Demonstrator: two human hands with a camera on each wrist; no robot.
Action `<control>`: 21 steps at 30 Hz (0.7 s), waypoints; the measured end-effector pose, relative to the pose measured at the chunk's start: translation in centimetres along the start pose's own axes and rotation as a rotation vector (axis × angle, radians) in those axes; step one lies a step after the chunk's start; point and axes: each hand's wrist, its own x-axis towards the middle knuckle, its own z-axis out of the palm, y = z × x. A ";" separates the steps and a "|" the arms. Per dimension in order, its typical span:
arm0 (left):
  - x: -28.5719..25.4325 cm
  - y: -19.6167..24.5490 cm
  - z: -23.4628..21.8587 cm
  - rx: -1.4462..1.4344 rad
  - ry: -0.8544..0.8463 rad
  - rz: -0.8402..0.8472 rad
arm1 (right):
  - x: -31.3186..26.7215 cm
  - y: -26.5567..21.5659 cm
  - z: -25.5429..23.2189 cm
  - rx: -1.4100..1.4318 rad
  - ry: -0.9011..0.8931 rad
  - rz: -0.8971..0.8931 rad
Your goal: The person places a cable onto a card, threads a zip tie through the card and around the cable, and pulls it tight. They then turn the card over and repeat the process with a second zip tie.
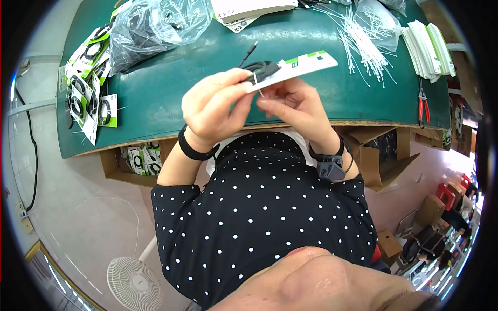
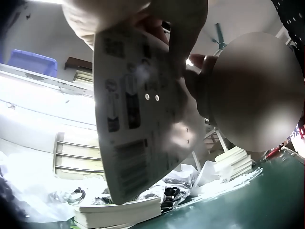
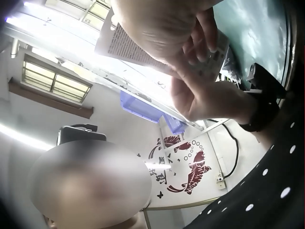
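Observation:
A white and green card (image 1: 306,65) is held up over the near edge of the table, with a coiled black cable (image 1: 266,69) against it. The left hand (image 1: 215,106) pinches the card and cable at one end, thumb below. Under the card, the right hand (image 1: 301,106) pinches a thin white tie (image 1: 260,93) between thumb and finger. Printing and small holes show on the back of the card (image 2: 138,114) in the left wrist view. In the right wrist view the right hand (image 3: 162,28) partly covers the card (image 3: 133,47).
Carded cables (image 1: 91,88) lie at the table's left, beside a clear bag of cables (image 1: 150,36). White cards (image 1: 249,8) stand at the back. Loose ties (image 1: 368,46), a card stack (image 1: 423,49) and red-handled pliers (image 1: 424,106) are on the right. Open boxes (image 1: 381,155) sit below the edge.

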 end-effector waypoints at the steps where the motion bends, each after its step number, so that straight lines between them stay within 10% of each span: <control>1: 0.0 -0.1 0.1 -0.003 0.000 0.003 | 0.2 -0.8 -0.1 0.001 -0.015 0.050; 21: -2.4 1.3 0.6 -0.090 -0.181 0.006 | -4.6 0.5 -2.1 0.024 -0.008 0.242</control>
